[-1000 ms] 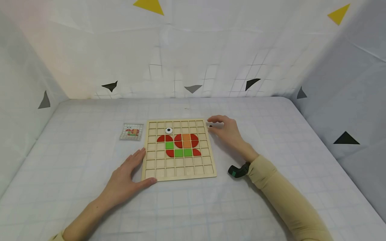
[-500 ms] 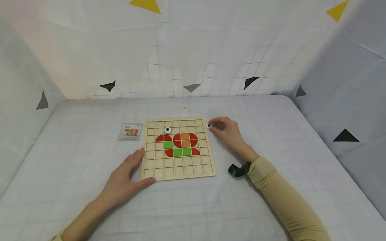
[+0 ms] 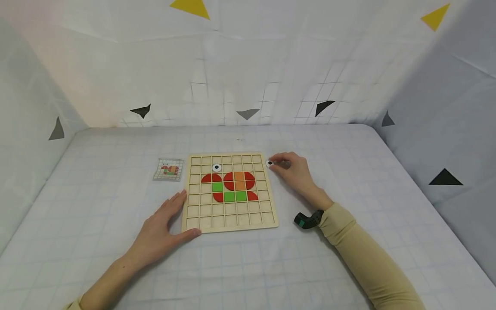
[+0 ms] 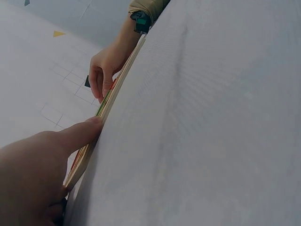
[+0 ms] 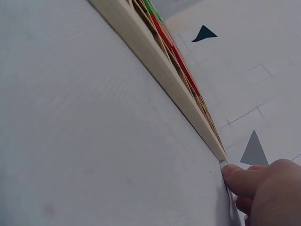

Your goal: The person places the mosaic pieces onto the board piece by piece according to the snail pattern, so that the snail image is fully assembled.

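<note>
A wooden grid board (image 3: 231, 214) lies flat on the table. Red, green and orange pieces fill some of its squares, and one round eye piece (image 3: 216, 168) sits in its upper part. My left hand (image 3: 156, 232) rests at the lower left corner, fingers against the left side and thumb on the front edge; in the left wrist view the thumb (image 4: 84, 133) lies along that edge. Just beyond the board's upper right corner, my right hand (image 3: 296, 174) pinches a second white eye piece (image 3: 269, 163) with a black centre between thumb and fingertips.
A small picture card (image 3: 168, 169) lies left of the board, printed with a coloured figure on a grid. A black band (image 3: 308, 220) is around the right wrist. White cloth walls (image 3: 248, 64) with yellow, grey and black patches rise behind the table and at its sides.
The right hand's fingers have drawn slightly towards me and closed together on the eye piece, which now shows more of its face. The left hand and the board have stayed put.
</note>
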A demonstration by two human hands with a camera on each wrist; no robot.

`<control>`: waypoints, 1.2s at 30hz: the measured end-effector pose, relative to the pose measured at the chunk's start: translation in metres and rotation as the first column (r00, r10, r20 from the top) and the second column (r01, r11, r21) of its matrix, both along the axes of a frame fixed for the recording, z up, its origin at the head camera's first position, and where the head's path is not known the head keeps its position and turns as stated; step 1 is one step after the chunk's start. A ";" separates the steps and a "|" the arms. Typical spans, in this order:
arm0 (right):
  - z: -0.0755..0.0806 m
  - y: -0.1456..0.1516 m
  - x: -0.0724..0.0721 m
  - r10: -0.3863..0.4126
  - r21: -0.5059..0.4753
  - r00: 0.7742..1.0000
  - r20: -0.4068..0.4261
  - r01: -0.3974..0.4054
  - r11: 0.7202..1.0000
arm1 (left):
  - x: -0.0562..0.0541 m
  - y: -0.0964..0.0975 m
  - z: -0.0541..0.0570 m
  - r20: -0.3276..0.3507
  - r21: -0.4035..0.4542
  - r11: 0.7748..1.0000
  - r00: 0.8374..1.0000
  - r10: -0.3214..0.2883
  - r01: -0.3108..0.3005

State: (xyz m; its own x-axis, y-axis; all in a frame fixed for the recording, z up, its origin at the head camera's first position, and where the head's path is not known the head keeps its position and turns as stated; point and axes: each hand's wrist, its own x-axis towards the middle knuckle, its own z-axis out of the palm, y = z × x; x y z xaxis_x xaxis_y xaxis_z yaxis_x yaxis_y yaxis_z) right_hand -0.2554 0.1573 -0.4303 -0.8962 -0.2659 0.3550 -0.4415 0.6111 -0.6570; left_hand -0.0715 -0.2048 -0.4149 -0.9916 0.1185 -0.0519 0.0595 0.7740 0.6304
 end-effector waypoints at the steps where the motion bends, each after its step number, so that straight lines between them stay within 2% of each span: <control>1: 0.000 0.000 0.000 0.000 -0.001 1.000 -0.002 0.000 1.000 | 0.000 0.000 0.000 -0.001 -0.001 1.000 1.000 0.000 0.000; 16: -0.002 0.000 -0.001 -0.003 0.014 1.000 -0.022 0.003 1.000 | -0.001 0.000 0.000 0.003 -0.003 1.000 1.000 0.001 -0.001; 22: 0.008 -0.005 0.002 -0.033 -0.025 0.999 -0.014 0.033 0.999 | 0.000 0.001 0.000 -0.004 0.003 1.000 1.000 0.000 0.000; 25: 0.021 -0.016 0.005 -0.033 -0.063 0.999 -0.012 0.032 0.998 | 0.000 0.001 0.000 -0.007 0.002 1.000 1.000 -0.002 0.002; 30: 0.042 -0.049 0.010 0.028 -0.068 0.999 0.020 -0.026 0.997 | 0.000 0.000 0.001 -0.014 0.002 1.000 1.000 -0.001 0.001; 36: 0.047 -0.092 0.010 0.094 -0.027 0.994 0.048 -0.092 0.995 | 0.000 0.000 0.000 0.003 0.023 1.000 1.000 -0.004 0.004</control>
